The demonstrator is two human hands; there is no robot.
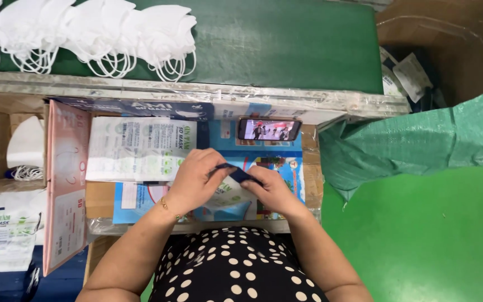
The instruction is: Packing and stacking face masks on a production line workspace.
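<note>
1. At the middle of the counter, a dark blue mask is being gripped from both sides: the left hand is being closed on its left end and the right hand on its right end, apparently so that it can be kept folded flat.
2. Under the hands, one clear printed pouch is being kept lying flat, just below the mask and within easy reach.
3. Left of the hands, a stack of flat printed pouches is being kept at hand; their number cannot be told.
4. Behind the hands, one phone is being propped on its long side, its screen being turned towards the person.
5. On the green belt beyond, white masks are being held in an overlapping row; they cannot be counted exactly.
</note>
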